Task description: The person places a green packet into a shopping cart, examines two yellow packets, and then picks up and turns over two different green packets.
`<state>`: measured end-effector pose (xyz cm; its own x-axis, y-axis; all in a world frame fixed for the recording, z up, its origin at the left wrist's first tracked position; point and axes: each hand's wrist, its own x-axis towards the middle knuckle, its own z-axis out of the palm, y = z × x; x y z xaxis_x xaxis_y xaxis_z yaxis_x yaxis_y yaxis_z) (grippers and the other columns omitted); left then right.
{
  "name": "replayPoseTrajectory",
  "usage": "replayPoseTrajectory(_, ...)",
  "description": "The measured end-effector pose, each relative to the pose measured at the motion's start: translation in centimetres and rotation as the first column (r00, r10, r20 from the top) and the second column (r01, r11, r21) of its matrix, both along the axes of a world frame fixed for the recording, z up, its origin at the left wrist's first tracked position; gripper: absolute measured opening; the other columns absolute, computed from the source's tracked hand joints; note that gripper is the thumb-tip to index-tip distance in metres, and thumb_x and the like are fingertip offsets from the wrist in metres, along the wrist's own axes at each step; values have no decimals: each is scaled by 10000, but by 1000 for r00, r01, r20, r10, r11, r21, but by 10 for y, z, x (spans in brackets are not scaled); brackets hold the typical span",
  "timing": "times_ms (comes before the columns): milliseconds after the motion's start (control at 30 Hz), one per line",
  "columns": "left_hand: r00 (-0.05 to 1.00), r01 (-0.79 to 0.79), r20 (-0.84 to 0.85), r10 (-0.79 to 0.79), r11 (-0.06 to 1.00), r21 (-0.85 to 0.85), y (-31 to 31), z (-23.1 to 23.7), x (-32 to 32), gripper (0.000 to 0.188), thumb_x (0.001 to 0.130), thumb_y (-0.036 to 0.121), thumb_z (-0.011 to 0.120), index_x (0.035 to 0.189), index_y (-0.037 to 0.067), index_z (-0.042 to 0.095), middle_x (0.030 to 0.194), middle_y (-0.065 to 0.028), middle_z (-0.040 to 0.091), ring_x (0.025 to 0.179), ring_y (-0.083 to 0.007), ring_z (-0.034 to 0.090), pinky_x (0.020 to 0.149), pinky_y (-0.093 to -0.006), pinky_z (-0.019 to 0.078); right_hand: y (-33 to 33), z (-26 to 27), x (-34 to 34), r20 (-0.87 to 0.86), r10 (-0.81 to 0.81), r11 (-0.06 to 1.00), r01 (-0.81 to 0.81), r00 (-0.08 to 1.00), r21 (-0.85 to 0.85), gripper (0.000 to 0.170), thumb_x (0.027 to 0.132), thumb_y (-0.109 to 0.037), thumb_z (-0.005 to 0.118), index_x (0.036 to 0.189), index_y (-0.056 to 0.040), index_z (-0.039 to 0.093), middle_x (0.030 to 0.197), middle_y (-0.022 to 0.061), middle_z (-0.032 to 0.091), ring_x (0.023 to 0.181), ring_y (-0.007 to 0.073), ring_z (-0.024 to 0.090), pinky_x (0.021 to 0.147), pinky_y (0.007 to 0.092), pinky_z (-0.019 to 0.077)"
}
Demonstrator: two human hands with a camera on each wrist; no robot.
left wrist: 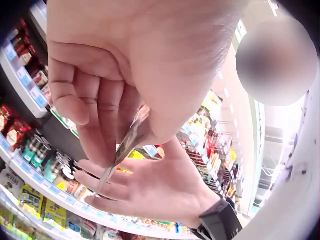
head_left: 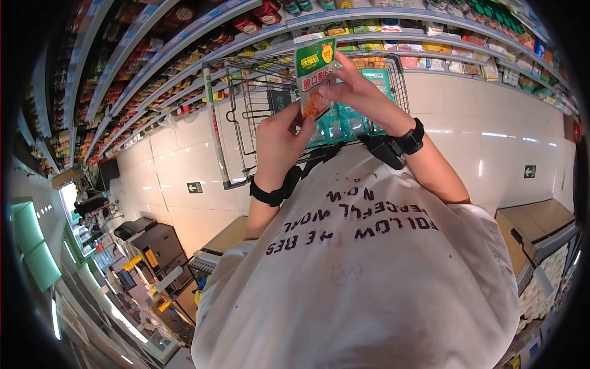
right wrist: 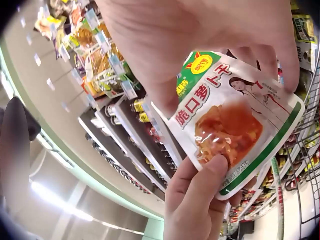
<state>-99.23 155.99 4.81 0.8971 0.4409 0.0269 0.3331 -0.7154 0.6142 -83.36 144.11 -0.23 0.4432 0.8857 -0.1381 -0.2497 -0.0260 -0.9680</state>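
A flat food packet (head_left: 315,77) with a green top and a picture of orange-red food is held up between both hands in the head view. My left hand (head_left: 283,138) pinches its lower end; in the right wrist view that thumb lies on the front of the packet (right wrist: 227,132), near a lower corner. At the upper part, my right hand (head_left: 369,101) has its thumb over the front and its fingers around the side. The left wrist view shows the packet (left wrist: 128,142) nearly edge-on, with the right hand (left wrist: 160,192) behind it, fingers extended.
Beyond the hands stands a wire shopping cart (head_left: 236,123) holding teal packages (head_left: 356,123). Shelves (head_left: 424,46) of packaged goods curve along the far side and left. Pale tiled floor (head_left: 455,132) shows at both sides; brown counters (head_left: 538,218) stand lower right.
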Motion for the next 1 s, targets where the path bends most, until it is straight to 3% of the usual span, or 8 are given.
replayPoseTrajectory(100,992,107,63,-106,994,-13,-36,1,35,416,775,130,675,1150,-14,571,997,-135,639,875,-290,630,762,-343,501,-24,-3,23,-280,141,978,-91,949,186,952,883,-354,653,1501,-106,-27,1432,73,347,1217,169,454,1032,343,380)
replayPoseTrajectory(167,961,259,115,-253,965,-39,-46,-11,50,646,781,174,684,1344,-2,420,1349,-203,454,1239,-372,446,996,-410,391,-41,-4,30,-309,127,975,-62,943,213,962,875,-382,655,1500,-103,-21,1417,60,354,1245,170,423,1046,351,363)
replayPoseTrajectory(233,953,286,123,-279,957,-49,-60,-16,67,719,783,189,689,1394,13,352,1400,-231,380,1285,-388,393,1018,-417,372,-56,-3,40,-341,147,966,-61,929,250,950,857,-427,661,1500,-96,44,1409,45,346,1322,176,331,1075,365,315)
replayPoseTrajectory(367,951,301,109,-289,947,-111,-99,-16,96,852,784,94,676,1475,38,180,1548,-188,108,1409,-347,207,1099,-399,289,-84,-15,68,-283,165,944,-68,945,323,1033,851,-362,690,1493,-71,-67,1222,40,457,1079,125,510,910,283,449)
replayPoseTrajectory(600,961,265,143,-236,934,-240,-136,-18,126,950,759,243,741,1482,46,157,1527,-267,67,1387,-387,245,1042,-415,364,-122,-25,100,-384,250,920,-95,889,380,772,876,-498,597,1415,-64,255,1259,38,469,1109,133,514,937,323,440)
replayPoseTrajectory(700,966,245,131,-225,955,-166,-141,-27,128,889,780,212,730,1474,47,199,1514,-249,155,1301,-350,409,982,-383,431,-135,-22,100,-466,210,928,-26,859,371,700,893,-522,553,1384,-87,310,1275,50,478,1124,134,516,954,331,430)
replayPoseTrajectory(733,983,163,141,-118,915,-368,-143,-30,127,828,810,188,704,1468,48,222,1494,-228,218,1234,-305,472,950,-364,453,-139,-18,99,-489,127,941,50,863,334,673,904,-525,531,1381,-99,323,1274,57,484,1124,132,518,956,328,429)
replayPoseTrajectory(1000,943,23,251,220,707,-707,-140,-38,127,611,932,111,533,1470,75,245,1450,-160,354,1185,-211,522,945,-340,465,-144,-23,117,-35,70,902,-48,997,428,359,936,-293,572,1198,-63,490,1061,16,564,974,81,538,831,242,444)
